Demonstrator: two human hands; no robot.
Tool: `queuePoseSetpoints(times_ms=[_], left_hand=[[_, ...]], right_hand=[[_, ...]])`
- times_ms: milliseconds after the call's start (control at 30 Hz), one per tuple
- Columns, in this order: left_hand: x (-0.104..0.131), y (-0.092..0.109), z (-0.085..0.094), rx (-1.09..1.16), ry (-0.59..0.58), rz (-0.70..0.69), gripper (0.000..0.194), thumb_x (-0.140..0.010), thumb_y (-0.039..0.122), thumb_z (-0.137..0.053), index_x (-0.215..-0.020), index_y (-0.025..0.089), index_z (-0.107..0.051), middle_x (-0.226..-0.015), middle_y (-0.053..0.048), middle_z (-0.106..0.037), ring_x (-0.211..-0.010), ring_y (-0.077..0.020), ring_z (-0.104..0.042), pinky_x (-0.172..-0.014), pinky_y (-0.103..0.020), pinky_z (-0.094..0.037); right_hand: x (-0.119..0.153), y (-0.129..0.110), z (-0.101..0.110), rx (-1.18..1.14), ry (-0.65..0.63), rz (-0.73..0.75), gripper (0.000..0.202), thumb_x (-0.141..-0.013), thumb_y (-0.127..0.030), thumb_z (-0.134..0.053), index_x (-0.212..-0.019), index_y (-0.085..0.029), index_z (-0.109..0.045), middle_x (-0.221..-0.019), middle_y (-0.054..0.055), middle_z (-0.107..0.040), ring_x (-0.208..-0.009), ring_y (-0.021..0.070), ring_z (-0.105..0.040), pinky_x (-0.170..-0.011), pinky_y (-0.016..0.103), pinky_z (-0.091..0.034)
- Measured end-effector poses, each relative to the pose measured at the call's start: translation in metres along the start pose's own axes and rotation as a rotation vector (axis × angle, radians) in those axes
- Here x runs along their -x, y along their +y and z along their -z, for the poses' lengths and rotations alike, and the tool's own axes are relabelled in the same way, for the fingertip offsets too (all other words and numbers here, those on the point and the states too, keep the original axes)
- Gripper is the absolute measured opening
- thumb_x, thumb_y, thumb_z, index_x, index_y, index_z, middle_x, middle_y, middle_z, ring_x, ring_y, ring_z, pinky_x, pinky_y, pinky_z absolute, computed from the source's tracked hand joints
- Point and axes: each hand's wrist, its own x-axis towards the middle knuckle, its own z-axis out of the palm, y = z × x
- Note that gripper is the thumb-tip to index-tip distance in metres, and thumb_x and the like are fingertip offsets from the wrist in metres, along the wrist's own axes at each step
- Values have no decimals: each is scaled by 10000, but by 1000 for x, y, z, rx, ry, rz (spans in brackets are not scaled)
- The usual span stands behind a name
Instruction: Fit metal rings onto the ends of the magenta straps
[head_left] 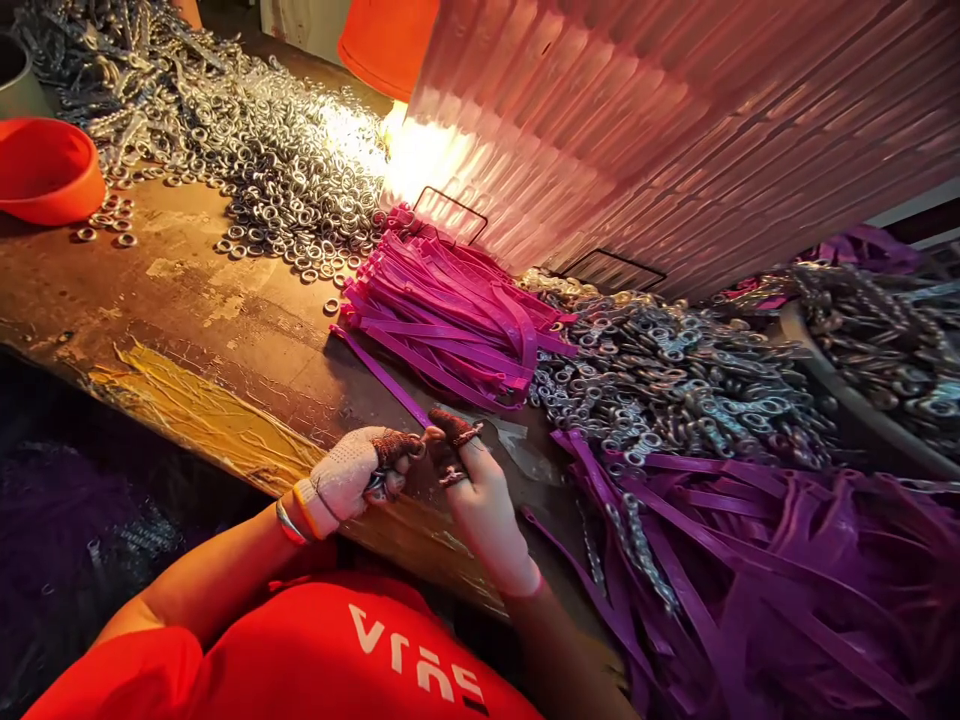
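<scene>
My left hand (367,470), in a pale glove with dark wrapped fingertips, is closed around small metal pieces near the table's front edge. Touching it, my right hand (469,480) wears a light glove with dark wraps and pinches the end of a purple strap (386,378). That strap runs up and left from the fingertips across the wood. Just beyond the hands lies a bundle of magenta straps (450,310). A small metal ring seems to sit between the two hands; its link to the strap is too small to tell.
Metal rings (300,160) are heaped at the back left beside a red container (49,170). Metal clasps (675,370) are piled on the right, above loose purple straps (810,560). An orange lamp (386,45) shines before a corrugated panel (637,130). Yellow tape (217,410) covers the table edge.
</scene>
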Motion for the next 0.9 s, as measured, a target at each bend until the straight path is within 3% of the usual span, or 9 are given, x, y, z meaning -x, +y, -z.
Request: queuePoseSetpoints(times_ms=[100, 167, 233, 400, 500, 567, 667, 733, 900], left_hand=[[1, 7, 0, -73, -86, 118, 269, -733, 389, -703, -790, 143, -611, -610, 43, -479, -395, -33, -370, -343, -163, -189], [2, 9, -1, -223, -77, 109, 261, -752, 387, -661, -711, 143, -576, -563, 35, -467, -389, -44, -380, -348, -166, -208], [2, 10, -2, -335, -47, 88, 302, -772, 418, -633, -663, 156, -530, -534, 35, -454, -376, -52, -379, -345, -175, -221], [5, 17, 1, -501, -39, -53, 407, -838, 574, -590, -813, 168, -572, -581, 41, -502, -380, -52, -396, -347, -172, -256], [8, 21, 1, -594, -110, -48, 413, -841, 578, -601, -795, 168, -572, -597, 24, -542, -400, -60, -430, -358, -172, -284], [7, 21, 0, -510, -133, -26, 404, -834, 564, -619, -764, 172, -549, -576, 35, -508, -395, -59, -408, -357, -177, -273], [5, 19, 1, -312, -81, -78, 369, -836, 526, -634, -786, 176, -527, -566, 49, -469, -402, -59, -386, -377, -185, -283], [4, 19, 5, -300, -30, -133, 342, -846, 495, -636, -797, 175, -523, -564, 44, -478, -416, -67, -403, -392, -189, -294], [4, 32, 17, -567, 41, -259, 351, -901, 457, -580, -716, 164, -525, -529, 25, -494, -436, -70, -430, -412, -187, -282]], right_hand=[[-5, 2, 11, 64, -170, 167, 503, -849, -140, -477, -1338, -239, -540, -1248, 89, -617, -1117, 203, -598, -995, 383, -468], [-9, 1, 15, 121, -281, 277, 456, -824, -96, -466, -1236, -229, -610, -1163, 86, -637, -1056, 195, -607, -944, 354, -482], [-13, -1, 19, 236, -314, 332, 385, -791, -63, -453, -1081, -205, -662, -1027, 83, -661, -962, 196, -613, -871, 333, -487], [-20, -13, 31, 651, -367, 239, 145, -746, -98, -483, -714, -195, -586, -735, 54, -636, -663, 174, -535, -617, 278, -379], [-21, -21, 34, 676, -465, 185, 194, -796, -167, -484, -609, -213, -490, -605, 8, -576, -550, 135, -443, -538, 272, -275], [-19, -23, 28, 658, -414, 234, 223, -812, -214, -492, -590, -215, -477, -587, 5, -563, -544, 132, -425, -539, 280, -260], [-14, -17, 12, 713, -147, 442, 129, -760, -245, -537, -639, -206, -560, -678, 56, -615, -629, 170, -473, -609, 307, -309], [-15, -13, 2, 777, -49, 555, 78, -716, -241, -561, -686, -195, -615, -755, 95, -645, -701, 205, -498, -660, 336, -332], [-38, -24, 0, 902, -269, 592, 77, -658, -157, -560, -653, -191, -629, -795, 110, -648, -738, 220, -502, -677, 349, -331]])
